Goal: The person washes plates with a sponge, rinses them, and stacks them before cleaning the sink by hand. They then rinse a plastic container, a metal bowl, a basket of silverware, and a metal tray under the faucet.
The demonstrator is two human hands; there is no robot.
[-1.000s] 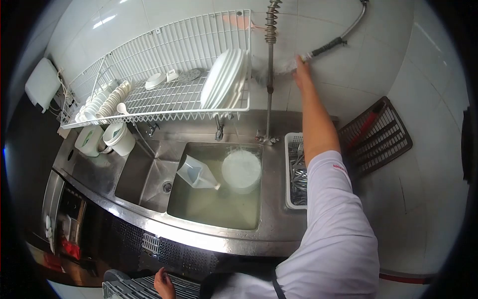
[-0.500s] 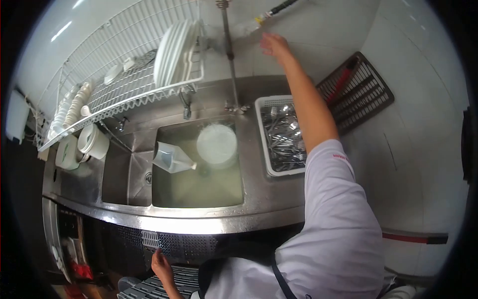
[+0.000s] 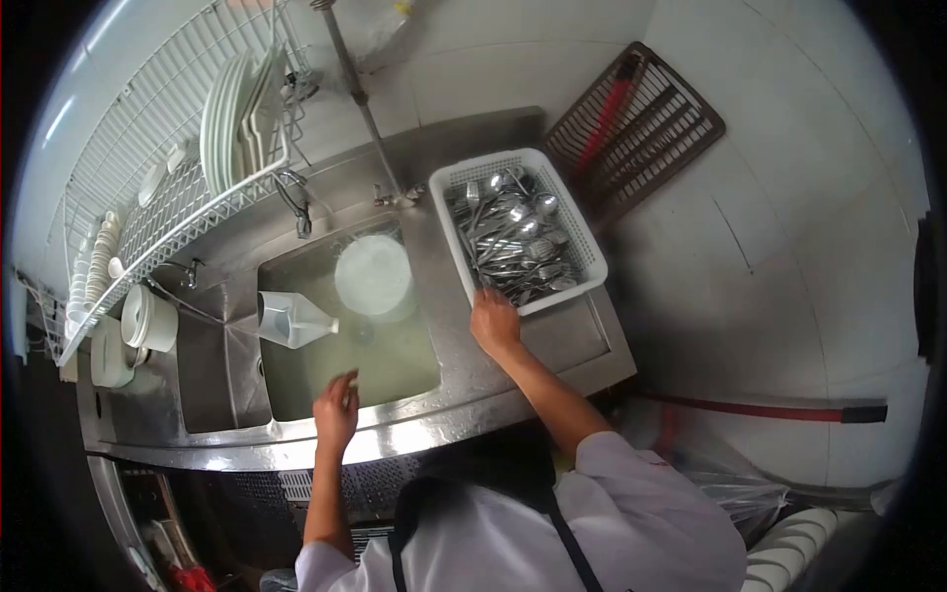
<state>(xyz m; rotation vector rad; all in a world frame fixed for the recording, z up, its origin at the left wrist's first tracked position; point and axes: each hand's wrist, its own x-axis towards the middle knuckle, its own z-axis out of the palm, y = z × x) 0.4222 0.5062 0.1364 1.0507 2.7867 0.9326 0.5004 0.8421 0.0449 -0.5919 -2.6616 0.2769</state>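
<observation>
My right hand (image 3: 494, 321) is at the near left corner of a white perforated basket (image 3: 590, 259), its fingers bent against the rim. Forks and spoons (image 3: 518, 232) fill the basket. Whether those fingers grip the rim or a piece of cutlery is too small to tell. Over the front edge of the water-filled sink (image 3: 395, 380) hovers my left hand (image 3: 336, 407), fingers apart and holding nothing. A clear plastic jug (image 3: 294, 320) and a round whitish container (image 3: 374, 274) lie in the cloudy water.
A wire rack (image 3: 212, 212) with white plates (image 3: 232, 123) and stacked cups (image 3: 99, 259) hangs at the left. White tubs (image 3: 150, 321) stand beside the second basin (image 3: 212, 380). A brown crate (image 3: 636, 133) leans on the wall behind the basket.
My right hand has come down from the wall hose to the basket's near corner. My left hand has risen from below the counter to the sink's front edge. The view has shifted right.
</observation>
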